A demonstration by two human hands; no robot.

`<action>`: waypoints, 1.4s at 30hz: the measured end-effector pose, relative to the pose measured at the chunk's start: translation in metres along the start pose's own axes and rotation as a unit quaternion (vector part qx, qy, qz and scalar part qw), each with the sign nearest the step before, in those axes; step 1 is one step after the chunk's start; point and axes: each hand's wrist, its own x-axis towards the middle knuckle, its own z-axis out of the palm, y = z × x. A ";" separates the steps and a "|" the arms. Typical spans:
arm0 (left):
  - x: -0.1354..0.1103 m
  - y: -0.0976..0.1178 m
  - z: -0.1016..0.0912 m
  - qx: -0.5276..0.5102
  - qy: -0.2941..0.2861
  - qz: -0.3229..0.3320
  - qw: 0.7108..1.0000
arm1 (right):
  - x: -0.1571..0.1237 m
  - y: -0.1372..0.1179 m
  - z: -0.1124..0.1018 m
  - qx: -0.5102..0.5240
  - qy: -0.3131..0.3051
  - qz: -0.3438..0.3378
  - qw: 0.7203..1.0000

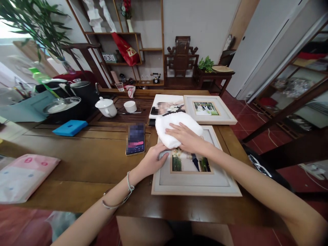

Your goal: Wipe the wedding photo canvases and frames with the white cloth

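A white fluffy cloth (pixel 176 128) lies bunched over the upper left part of a pale picture frame (pixel 194 190). My right hand (pixel 186 136) rests on top of the cloth, fingers stretched out and apart. Just below the cloth's left corner, my left hand (pixel 153 160) is closed around a rounded grey-blue thing (pixel 164 153); most of it is hidden, and so are several of the fingers. Inside the frame, a photo (pixel 183 164) with greenery and dark clothing is partly covered by the cloth and my right hand.
Behind lie a second framed photo (pixel 210 119) and a white-covered picture (pixel 156 99). Left of my hands are a phone (pixel 135 138), a lidded white bowl (pixel 106 107), a small white cup (pixel 130 107), a blue block (pixel 70 127) and a pink-white packet (pixel 28 177). The table's front edge is close to me.
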 end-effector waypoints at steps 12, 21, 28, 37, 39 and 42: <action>-0.004 -0.002 0.003 0.007 0.021 -0.056 0.998 | -0.093 0.015 -0.061 -0.112 -0.093 0.241 0.960; -0.004 -0.009 0.007 -0.034 0.067 -0.067 0.995 | -0.025 -0.047 -0.006 -0.080 -0.044 0.214 0.973; -0.005 -0.007 0.006 -0.003 0.096 -0.067 0.993 | -0.066 -0.097 -0.010 0.017 -0.101 -0.004 0.995; -0.003 -0.005 0.003 0.013 0.024 -0.009 1.000 | -0.162 -0.101 -0.034 -0.114 -0.038 0.023 0.992; -0.003 -0.004 0.002 0.014 0.018 -0.010 1.000 | -0.155 -0.075 -0.026 -0.151 -0.026 0.101 0.983; -0.003 -0.003 0.002 0.015 0.014 -0.015 1.000 | -0.134 -0.025 -0.014 -0.153 0.004 0.181 0.972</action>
